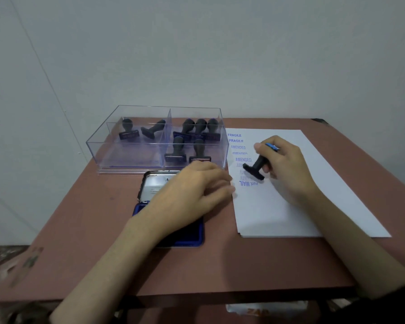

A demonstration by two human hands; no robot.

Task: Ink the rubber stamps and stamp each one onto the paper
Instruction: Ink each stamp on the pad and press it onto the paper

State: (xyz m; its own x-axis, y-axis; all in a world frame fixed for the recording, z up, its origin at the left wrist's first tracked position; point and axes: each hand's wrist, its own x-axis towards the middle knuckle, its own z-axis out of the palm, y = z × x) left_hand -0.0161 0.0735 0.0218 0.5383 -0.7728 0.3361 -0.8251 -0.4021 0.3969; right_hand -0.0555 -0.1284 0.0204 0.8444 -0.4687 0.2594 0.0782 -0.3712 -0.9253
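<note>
My right hand (pixel 283 164) grips a black rubber stamp (pixel 256 168) by its handle, tilted, its base just above the white paper (pixel 297 206) near a blue "MAIL" print. Blue prints reading FRAGILE and AMENDED run down the paper's left side. My left hand (pixel 192 190) lies flat, fingers spread, over the open blue ink pad (pixel 192 237), its fingertips touching the paper's left edge. The pad's raised lid (pixel 154 183) shows behind the hand. Several more black stamps (pixel 187 136) stand in a clear plastic box (pixel 131 160).
The clear box has two compartments and stands at the back of the reddish-brown table (pixel 91 230), two stamps in the left part, several in the right. A grey wall rises right behind the table. The table's front edge runs near my forearms.
</note>
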